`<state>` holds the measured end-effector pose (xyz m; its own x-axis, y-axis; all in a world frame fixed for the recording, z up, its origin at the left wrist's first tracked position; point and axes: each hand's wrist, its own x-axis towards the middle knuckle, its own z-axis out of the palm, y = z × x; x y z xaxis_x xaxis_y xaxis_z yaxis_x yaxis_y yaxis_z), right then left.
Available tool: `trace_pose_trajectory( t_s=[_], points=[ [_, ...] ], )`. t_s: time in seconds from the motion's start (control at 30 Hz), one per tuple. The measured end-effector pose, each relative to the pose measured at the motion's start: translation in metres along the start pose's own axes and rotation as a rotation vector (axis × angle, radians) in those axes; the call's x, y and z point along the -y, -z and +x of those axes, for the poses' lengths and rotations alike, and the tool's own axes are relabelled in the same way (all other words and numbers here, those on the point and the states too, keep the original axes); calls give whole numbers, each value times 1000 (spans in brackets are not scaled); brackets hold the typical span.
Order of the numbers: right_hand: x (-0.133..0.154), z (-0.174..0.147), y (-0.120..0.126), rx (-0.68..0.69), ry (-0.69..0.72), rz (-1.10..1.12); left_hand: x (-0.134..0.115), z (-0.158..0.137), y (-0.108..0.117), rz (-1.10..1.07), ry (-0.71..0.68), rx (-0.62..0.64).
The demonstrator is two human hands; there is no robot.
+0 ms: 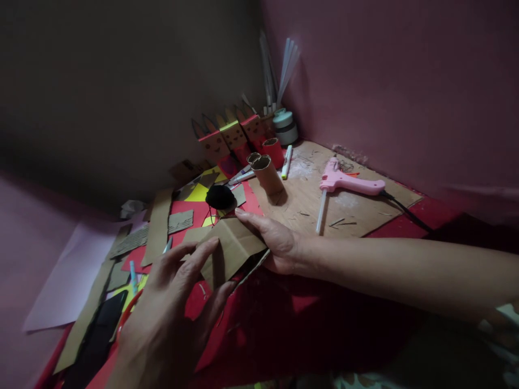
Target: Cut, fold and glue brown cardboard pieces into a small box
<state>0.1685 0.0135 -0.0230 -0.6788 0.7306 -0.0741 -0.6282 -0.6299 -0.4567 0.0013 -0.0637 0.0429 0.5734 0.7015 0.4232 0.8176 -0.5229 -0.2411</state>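
Note:
A folded piece of brown cardboard (234, 244) is held between my two hands above the red tabletop. My right hand (280, 241) grips its right side, the thumb lying along the upper edge and the fingers hidden beneath. My left hand (168, 302) pinches the near left side, with a fingertip on the upper face and the thumb at the lower edge. Just beyond the cardboard lies a black ball of yarn (219, 196), with a loose strand hanging from it. Red scissor handles (128, 312) show partly behind my left hand.
A pink glue gun (351, 182) with a glue stick rests on a wooden board at right. Cardboard tubes (268, 175) and a marker (287, 162) stand or lie nearby. Decorated boxes with faces (231, 136) line the back. A dark phone (99, 335) and paper scraps cover the left.

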Motion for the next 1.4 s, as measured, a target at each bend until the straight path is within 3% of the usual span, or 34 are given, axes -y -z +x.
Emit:
trace_pose_trajectory(
  t_s=[0.23,0.6,0.77,0.97,1.4],
  points=[
    [3,-2,-2,-30,-20,68,-14,-1,-1,-13,119,-3],
    [1,0,2,-13,-5,71,-9,-8,-6,-145,95,37],
    [3,1,2,-3,-25,67,-7,-11,-19,-91,30,-58],
    [3,1,1,-32,-42,102,-16,-10,-32,-125,46,-172],
    [3,2,1,-56,-16,118,-17,-9,-43,-161,78,-230]
  ],
)
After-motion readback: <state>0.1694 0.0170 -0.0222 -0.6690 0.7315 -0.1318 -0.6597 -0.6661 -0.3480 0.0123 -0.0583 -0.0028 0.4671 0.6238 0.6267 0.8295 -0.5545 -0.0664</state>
